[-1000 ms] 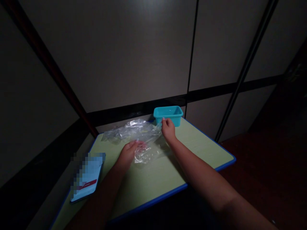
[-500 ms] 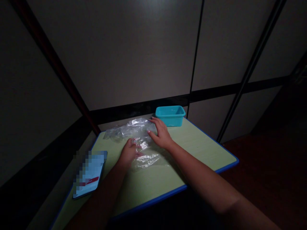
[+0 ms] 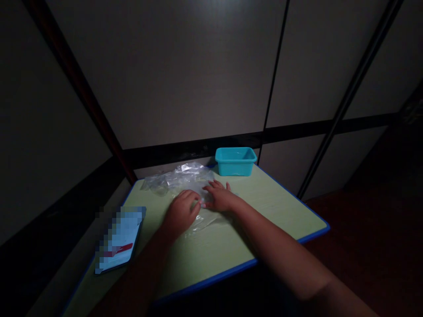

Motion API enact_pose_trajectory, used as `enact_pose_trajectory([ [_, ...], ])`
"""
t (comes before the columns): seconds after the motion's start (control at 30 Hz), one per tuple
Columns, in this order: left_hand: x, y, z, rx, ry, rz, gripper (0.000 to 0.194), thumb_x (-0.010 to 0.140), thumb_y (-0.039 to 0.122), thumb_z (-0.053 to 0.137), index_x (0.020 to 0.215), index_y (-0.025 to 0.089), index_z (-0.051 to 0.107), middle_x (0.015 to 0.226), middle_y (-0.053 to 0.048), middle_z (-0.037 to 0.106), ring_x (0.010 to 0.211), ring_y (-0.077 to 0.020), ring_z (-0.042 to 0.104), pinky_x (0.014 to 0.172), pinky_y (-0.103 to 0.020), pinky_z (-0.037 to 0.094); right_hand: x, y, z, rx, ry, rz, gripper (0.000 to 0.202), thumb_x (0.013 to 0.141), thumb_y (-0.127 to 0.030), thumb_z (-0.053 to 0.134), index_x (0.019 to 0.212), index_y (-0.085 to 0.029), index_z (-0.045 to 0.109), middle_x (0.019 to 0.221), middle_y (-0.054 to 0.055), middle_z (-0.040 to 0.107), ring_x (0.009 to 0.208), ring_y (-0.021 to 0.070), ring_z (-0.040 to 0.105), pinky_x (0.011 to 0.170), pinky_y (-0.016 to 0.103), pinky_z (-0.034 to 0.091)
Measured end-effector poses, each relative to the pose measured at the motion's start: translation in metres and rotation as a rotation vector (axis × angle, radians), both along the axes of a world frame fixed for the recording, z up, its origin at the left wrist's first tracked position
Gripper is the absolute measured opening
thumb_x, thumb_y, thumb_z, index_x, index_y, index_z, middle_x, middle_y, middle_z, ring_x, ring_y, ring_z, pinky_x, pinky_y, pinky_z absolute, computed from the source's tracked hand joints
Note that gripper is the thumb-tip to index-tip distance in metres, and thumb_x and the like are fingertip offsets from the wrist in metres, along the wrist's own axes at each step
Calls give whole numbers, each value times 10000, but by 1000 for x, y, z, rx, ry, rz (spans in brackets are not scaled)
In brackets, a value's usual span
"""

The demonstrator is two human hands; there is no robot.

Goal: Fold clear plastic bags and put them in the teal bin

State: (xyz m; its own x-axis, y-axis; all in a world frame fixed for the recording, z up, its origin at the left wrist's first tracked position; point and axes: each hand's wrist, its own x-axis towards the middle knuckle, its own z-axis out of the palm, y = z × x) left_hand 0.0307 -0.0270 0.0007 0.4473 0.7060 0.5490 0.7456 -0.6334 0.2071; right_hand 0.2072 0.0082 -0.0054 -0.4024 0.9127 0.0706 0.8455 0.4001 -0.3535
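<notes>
Crinkled clear plastic, like a thin bag, lies on the table under both my hands. My left hand is curled over its left part, thumb and fingers drawn together on the film. Flat on the same plastic to the right rests my right hand, its fingers spread. The two thumbs nearly meet in the middle. Behind the hands is more crumpled clear plastic; whether it is one piece with the nearer film I cannot tell.
A turquoise plastic basket stands at the table's back corner by the panelled wall. On the left lies a tablet or phone with a lit screen, partly blurred out. The pale green table has a blue edge.
My right hand has come down and nearer from beside the basket onto the plastic. My left hand has shifted slightly right and curled, and the thumbs are now closer together.
</notes>
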Motion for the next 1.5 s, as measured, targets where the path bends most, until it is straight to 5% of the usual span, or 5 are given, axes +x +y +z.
enact_pose_trajectory([
  [0.17,7,-2,-15,-152,240,-50,213,796,304,559,966,217,654,1067,-93,585,1052,-267,474,923,-409,368,15,8,13,-42,-65,-86,516,637,-450,706,1073,-190,613,1167,169,553,1145,330,431,902,492,350],
  [0.3,3,3,-23,-198,283,42,463,760,443,612,1213,380,536,1484,-22,233,1342,-360,122,1043,-574,88,21,14,13,-33,-34,-87,304,637,-384,716,875,-202,668,919,106,649,875,257,562,708,323,408],
  [0.77,8,-7,-22,-480,459,-78,1005,536,718,631,1391,387,219,1512,-77,-72,1343,-404,-112,970,-682,-26,38,26,4,-238,329,-150,270,716,-418,636,583,-184,617,372,-21,514,366,108,431,474,243,324],
  [1.1,4,-7,-20,-590,481,-106,1128,516,694,654,1426,325,101,1487,-145,-106,1359,-365,-68,978,-673,0,35,32,-1,18,204,-112,134,681,-87,595,693,-198,671,592,-12,619,543,117,493,559,214,328],
  [1.5,4,-8,-24,-571,446,-25,1022,687,702,477,1445,140,83,1489,-175,-21,1378,-313,-2,1031,-613,-9,19,23,2,224,184,-89,257,841,-162,433,990,-156,642,1008,99,617,895,177,564,789,260,396],
])
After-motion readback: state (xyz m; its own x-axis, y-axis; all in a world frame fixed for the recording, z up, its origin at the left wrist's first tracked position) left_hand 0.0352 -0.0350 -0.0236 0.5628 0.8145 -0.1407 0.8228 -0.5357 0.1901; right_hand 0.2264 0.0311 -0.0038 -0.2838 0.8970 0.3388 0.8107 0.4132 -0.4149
